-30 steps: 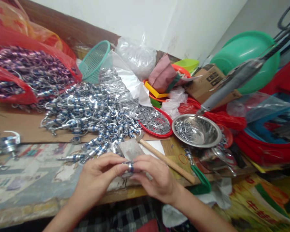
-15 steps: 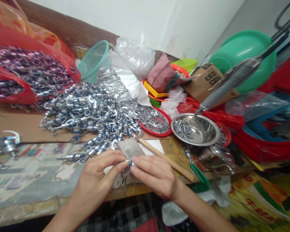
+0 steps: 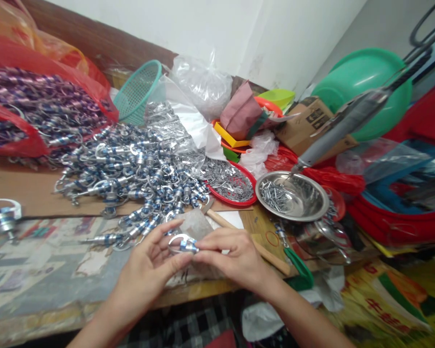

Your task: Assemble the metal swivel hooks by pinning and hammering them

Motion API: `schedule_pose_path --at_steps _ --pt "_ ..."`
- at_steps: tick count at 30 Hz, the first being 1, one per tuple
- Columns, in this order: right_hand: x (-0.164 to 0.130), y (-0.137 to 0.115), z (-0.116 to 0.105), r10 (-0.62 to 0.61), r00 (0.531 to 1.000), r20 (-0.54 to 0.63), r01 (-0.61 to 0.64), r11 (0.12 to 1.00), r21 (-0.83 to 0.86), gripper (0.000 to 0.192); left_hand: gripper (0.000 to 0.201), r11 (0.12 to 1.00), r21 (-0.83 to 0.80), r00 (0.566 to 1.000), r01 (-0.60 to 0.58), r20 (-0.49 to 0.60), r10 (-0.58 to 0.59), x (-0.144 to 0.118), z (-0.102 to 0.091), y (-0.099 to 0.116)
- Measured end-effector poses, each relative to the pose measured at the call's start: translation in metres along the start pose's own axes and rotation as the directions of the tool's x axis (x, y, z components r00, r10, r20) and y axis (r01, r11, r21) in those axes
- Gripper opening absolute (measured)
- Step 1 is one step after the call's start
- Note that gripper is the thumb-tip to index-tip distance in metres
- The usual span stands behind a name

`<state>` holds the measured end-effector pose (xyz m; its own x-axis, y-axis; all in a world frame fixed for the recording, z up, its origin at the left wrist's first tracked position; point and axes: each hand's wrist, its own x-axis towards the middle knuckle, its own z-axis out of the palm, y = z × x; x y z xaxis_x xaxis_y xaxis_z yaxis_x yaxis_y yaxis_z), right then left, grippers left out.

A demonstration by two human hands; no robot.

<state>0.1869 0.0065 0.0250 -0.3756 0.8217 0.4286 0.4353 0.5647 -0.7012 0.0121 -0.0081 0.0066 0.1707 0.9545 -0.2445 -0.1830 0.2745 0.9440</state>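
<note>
A small silver-and-blue metal fitting with a curved, hook-like arm (image 3: 184,244) is in front of me above the table edge. My right hand (image 3: 235,253) pinches its blue end between thumb and fingers. Around the curved arm, my left hand (image 3: 152,256) is cupped with thumb and forefinger apart; whether it touches the fitting is hard to tell. Just behind the hands lies a grey block (image 3: 197,223), partly covered by them. A hammer with a wooden handle (image 3: 271,258) rests to the right, partly behind my right hand. Many similar fittings (image 3: 130,169) are heaped to the left.
Purple fittings fill a red bag (image 3: 101,89) at the far left. A red tray (image 3: 254,193) of small metal parts and a steel bowl (image 3: 311,188) with pins stand right of the heap. A grey-handled hanging tool (image 3: 333,130) reaches down over the bowl.
My left thumb and forefinger have spread apart from their pinch, so the fitting's curved arm now shows. My right hand still grips its end.
</note>
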Motion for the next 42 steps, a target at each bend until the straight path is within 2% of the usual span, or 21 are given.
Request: schedule_pose_path --at_steps 2,3,4,5,7,10,13,16,20,24,26,28,31,36,38,40,42 --pt "0.017 0.020 -0.013 0.115 0.993 0.038 -0.104 0.970 -0.218 0.011 0.060 0.999 0.000 0.998 0.051 0.047 -0.051 0.002 -0.002 0.002" --pt "0.026 0.034 -0.021 0.180 0.984 -0.007 -0.169 0.906 -0.389 0.015 0.060 0.997 0.004 0.995 0.073 0.068 -0.073 0.003 -0.004 0.004" --pt "0.037 0.050 -0.029 0.276 0.959 -0.068 -0.260 0.756 -0.600 0.021 0.060 0.996 0.010 0.992 0.093 0.088 -0.093 0.003 -0.005 0.005" --pt "0.047 0.066 -0.037 0.326 0.939 -0.106 -0.311 0.680 -0.664 0.025 0.061 0.994 0.018 0.988 0.109 0.105 -0.110 0.004 -0.007 0.007" --pt "0.066 0.096 -0.047 0.407 0.905 -0.122 -0.358 0.578 -0.733 0.023 0.060 0.991 0.037 0.983 0.129 0.127 -0.133 0.005 -0.009 0.009" --pt "0.085 0.124 -0.049 0.499 0.863 -0.080 -0.359 0.493 -0.792 0.020 0.059 0.986 0.074 0.975 0.152 0.154 -0.162 0.007 -0.010 0.010" --pt "0.093 0.132 -0.043 0.529 0.848 -0.040 -0.331 0.469 -0.819 0.030 0.064 0.980 0.082 0.959 0.184 0.205 -0.197 0.013 -0.012 0.008" --pt "0.094 0.131 -0.045 0.521 0.853 -0.018 -0.314 0.484 -0.817 0.029 0.069 0.972 0.075 0.939 0.221 0.252 -0.233 0.016 -0.015 0.006" --pt "0.085 0.121 -0.057 0.446 0.894 -0.042 -0.312 0.553 -0.773 0.022 0.068 0.977 0.017 0.931 0.214 0.298 -0.210 0.016 -0.019 0.006" --pt "0.060 0.084 -0.050 0.336 0.942 -0.001 -0.248 0.696 -0.674 0.029 0.070 0.977 -0.043 0.927 0.207 0.326 -0.182 0.017 -0.019 0.007" --pt "0.042 0.057 -0.037 0.248 0.965 0.082 -0.153 0.791 -0.593 0.030 0.071 0.976 -0.040 0.935 0.215 0.297 -0.194 0.019 -0.018 0.006" --pt "0.024 0.031 -0.021 0.061 0.984 0.167 0.027 0.876 -0.481 0.033 0.072 0.975 -0.038 0.942 0.218 0.269 -0.200 0.021 -0.018 0.004" --pt "0.005 0.005 0.000 -0.115 0.973 0.198 0.201 0.841 -0.501 0.032 0.072 0.976 -0.062 0.950 0.210 0.249 -0.189 0.022 -0.018 0.000" --pt "0.005 -0.002 0.008 -0.195 0.925 0.325 0.357 0.735 -0.576 0.019 0.072 0.973 -0.090 0.950 0.211 0.254 -0.182 0.020 -0.016 0.000" --pt "0.011 -0.001 0.004 -0.238 0.879 0.413 0.456 0.676 -0.580 0.017 0.072 0.972 -0.089 0.949 0.217 0.252 -0.189 0.019 -0.016 0.002" --pt "0.017 -0.001 -0.001 -0.296 0.812 0.503 0.567 0.604 -0.560 0.019 0.071 0.972 -0.093 0.951 0.217 0.247 -0.188 0.018 -0.015 0.003" --pt "0.020 0.003 -0.005 -0.373 0.760 0.532 0.644 0.543 -0.539 0.023 0.071 0.971 -0.099 0.952 0.217 0.243 -0.188 0.018 -0.015 0.003"
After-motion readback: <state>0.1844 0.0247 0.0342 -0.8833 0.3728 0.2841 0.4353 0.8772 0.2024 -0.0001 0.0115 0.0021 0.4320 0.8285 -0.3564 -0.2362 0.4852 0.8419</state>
